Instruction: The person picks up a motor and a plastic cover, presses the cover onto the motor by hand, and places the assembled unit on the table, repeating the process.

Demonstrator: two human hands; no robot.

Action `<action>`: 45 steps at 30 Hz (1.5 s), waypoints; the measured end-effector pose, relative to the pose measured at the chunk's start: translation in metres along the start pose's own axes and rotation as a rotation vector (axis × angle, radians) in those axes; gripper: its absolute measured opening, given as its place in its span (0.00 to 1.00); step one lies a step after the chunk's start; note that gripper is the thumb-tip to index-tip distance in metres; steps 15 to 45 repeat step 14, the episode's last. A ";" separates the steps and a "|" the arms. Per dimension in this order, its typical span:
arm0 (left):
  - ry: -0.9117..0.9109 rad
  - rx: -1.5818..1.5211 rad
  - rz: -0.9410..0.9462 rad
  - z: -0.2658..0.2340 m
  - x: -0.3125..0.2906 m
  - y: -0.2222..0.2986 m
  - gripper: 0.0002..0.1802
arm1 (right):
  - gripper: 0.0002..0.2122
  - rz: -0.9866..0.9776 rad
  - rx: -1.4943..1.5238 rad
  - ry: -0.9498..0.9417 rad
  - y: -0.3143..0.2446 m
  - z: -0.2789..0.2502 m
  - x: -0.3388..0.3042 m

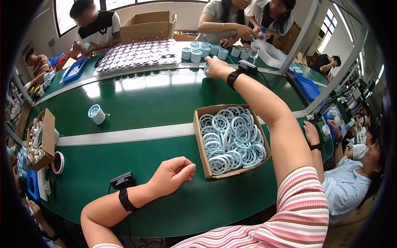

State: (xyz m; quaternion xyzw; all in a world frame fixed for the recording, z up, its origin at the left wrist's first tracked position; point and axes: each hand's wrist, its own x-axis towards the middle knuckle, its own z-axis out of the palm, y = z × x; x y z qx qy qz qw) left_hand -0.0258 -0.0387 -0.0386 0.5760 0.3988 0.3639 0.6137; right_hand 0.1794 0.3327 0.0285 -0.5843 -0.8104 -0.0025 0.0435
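My right hand (217, 67) is stretched out to the far side of the green table, its fingers curled round a light-blue cup (206, 65). Only a sliver of that cup shows; my hand hides the rest. Just beyond it stands a group of similar light-blue cups (196, 56). My left hand (173, 175) rests near the table's front, fingers loosely curled with nothing visible in them. To its right is a cardboard box (198, 142) filled with light-blue plastic rings (234, 138). One light-blue cup with a short wire (96, 115) stands alone at the left.
At the left are a carton of white parts (49, 140) and a tape roll (58, 162). Across the table lies a large tray of small wired parts (138, 57). A white basin (269, 56) and metal posts (301, 37) stand at right. Several people sit around.
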 end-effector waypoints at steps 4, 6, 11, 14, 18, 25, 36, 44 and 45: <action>-0.014 0.020 -0.034 0.000 -0.006 0.001 0.11 | 0.30 0.076 0.009 0.004 0.013 0.013 0.040; -0.036 0.069 -0.051 0.000 -0.008 0.002 0.11 | 0.31 0.087 0.008 0.004 0.020 0.020 0.061; 0.008 0.067 -0.026 0.004 -0.008 0.004 0.13 | 0.35 0.177 0.242 0.090 0.042 0.046 0.100; -0.006 0.081 -0.027 0.001 -0.005 0.000 0.12 | 0.40 0.170 0.416 0.096 0.059 0.052 0.108; -0.006 0.081 -0.027 0.001 -0.005 0.000 0.12 | 0.40 0.170 0.416 0.096 0.059 0.052 0.108; -0.006 0.081 -0.027 0.001 -0.005 0.000 0.12 | 0.40 0.170 0.416 0.096 0.059 0.052 0.108; -0.006 0.081 -0.027 0.001 -0.005 0.000 0.12 | 0.40 0.170 0.416 0.096 0.059 0.052 0.108; -0.006 0.081 -0.027 0.001 -0.005 0.000 0.12 | 0.40 0.170 0.416 0.096 0.059 0.052 0.108; -0.006 0.081 -0.027 0.001 -0.005 0.000 0.12 | 0.40 0.170 0.416 0.096 0.059 0.052 0.108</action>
